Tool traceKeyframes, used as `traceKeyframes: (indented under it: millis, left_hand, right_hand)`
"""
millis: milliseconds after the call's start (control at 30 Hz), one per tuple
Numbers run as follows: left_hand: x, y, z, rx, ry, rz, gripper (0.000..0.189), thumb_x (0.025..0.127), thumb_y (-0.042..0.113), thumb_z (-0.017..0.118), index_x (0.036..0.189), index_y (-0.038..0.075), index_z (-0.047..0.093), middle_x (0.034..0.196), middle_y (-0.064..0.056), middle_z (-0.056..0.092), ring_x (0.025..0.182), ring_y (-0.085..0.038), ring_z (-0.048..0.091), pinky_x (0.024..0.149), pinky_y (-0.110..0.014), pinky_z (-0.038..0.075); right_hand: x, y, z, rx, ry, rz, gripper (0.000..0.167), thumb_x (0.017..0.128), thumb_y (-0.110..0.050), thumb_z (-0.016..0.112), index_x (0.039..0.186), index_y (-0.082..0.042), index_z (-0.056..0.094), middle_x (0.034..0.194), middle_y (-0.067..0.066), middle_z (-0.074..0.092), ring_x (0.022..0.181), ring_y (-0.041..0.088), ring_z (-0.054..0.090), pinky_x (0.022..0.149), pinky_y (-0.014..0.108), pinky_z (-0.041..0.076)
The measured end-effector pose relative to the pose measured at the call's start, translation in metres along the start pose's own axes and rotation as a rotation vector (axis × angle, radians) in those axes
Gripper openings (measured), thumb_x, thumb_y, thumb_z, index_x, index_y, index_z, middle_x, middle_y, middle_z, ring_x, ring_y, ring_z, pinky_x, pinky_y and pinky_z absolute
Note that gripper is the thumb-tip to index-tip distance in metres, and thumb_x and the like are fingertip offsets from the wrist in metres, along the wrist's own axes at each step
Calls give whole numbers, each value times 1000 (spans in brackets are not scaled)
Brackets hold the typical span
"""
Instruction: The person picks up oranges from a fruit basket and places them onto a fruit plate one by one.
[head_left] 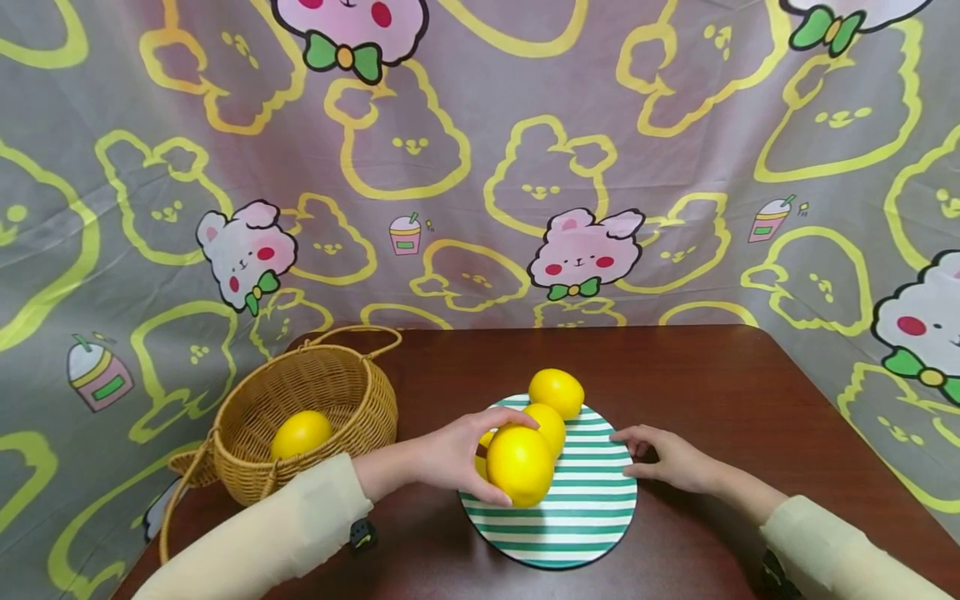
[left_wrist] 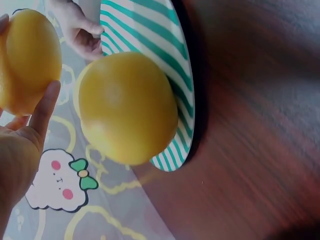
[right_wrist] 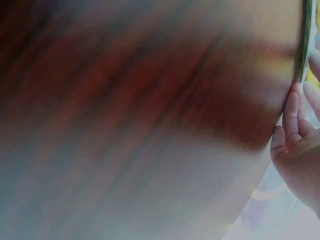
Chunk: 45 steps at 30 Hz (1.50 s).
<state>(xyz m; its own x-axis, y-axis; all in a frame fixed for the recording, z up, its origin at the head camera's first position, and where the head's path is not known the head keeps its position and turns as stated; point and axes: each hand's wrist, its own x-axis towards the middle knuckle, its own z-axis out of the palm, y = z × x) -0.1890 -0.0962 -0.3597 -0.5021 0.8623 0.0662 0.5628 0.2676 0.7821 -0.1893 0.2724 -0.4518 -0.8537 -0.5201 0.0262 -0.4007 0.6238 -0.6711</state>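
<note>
My left hand (head_left: pixel 457 454) grips a yellow lemon (head_left: pixel 520 465) between thumb and fingers, over the left part of a round plate (head_left: pixel 585 508) with green and white stripes. Another lemon (head_left: pixel 557 393) sits at the plate's far edge, and a second lemon (head_left: pixel 550 427) lies just in front of it. Part of one more yellow fruit (head_left: pixel 482 442) shows behind the left hand, mostly hidden. In the left wrist view the held lemon (left_wrist: pixel 32 62) is at the upper left. My right hand (head_left: pixel 671 458) has its relaxed fingertips at the plate's right rim, holding no fruit.
A wicker basket (head_left: pixel 378 408) with looped handles stands at the left of the brown table (head_left: pixel 697 375), with one lemon (head_left: pixel 302 435) inside. Behind the table hangs a grey cloth (head_left: pixel 480 92) printed with cartoon animals.
</note>
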Motion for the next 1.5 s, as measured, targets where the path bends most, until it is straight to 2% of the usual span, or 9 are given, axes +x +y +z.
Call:
traceKeyframes:
  millis: [267, 533, 733, 900, 1267, 1500]
  left_hand:
    - [9, -6, 15, 14, -65, 9, 77, 76, 24, 84, 139, 28, 40, 132, 7, 46, 116, -10, 45, 95, -30, 43]
    - [16, -13, 28, 90, -134, 34, 76, 77, 27, 83, 140, 23, 39, 131, 9, 48, 116, -7, 44, 98, -29, 39]
    - [18, -13, 33, 163, -159, 32, 76, 78, 29, 82, 140, 22, 39, 131, 8, 48, 116, -6, 44, 97, -28, 39]
    - [20, -10, 36, 209, -194, 3, 76, 78, 31, 82, 140, 21, 40, 131, 9, 48, 115, -5, 43, 96, -27, 39]
    - [24, -9, 39, 260, -256, 4, 74, 78, 30, 82, 138, 18, 42, 128, 10, 50, 112, -3, 44, 96, -24, 38]
    - [25, -7, 43, 314, -282, -30, 77, 75, 31, 84, 139, 18, 43, 129, 9, 49, 113, -4, 42, 98, -23, 35]
  right_hand:
    - [0, 0, 0, -2, 3, -6, 49, 88, -26, 72, 130, -5, 57, 94, -2, 53, 86, 13, 51, 75, 23, 48]
    - [0, 0, 0, -10, -1, -6, 49, 88, -26, 72, 129, -4, 57, 92, -3, 53, 85, 12, 50, 73, 23, 47]
    - [0, -1, 0, -17, 6, -15, 48, 88, -25, 73, 128, -3, 58, 91, -3, 53, 84, 11, 50, 73, 23, 47]
    - [-1, -1, 0, -23, 9, -14, 48, 88, -26, 73, 128, -4, 58, 91, -3, 53, 84, 12, 50, 73, 23, 47]
    - [-1, 0, 1, -13, 5, -19, 48, 88, -26, 72, 128, -4, 58, 91, -3, 53, 84, 12, 50, 73, 23, 47]
    - [-1, -1, 1, -11, 2, -5, 49, 88, -27, 73, 129, -5, 58, 92, -3, 53, 84, 12, 50, 73, 23, 47]
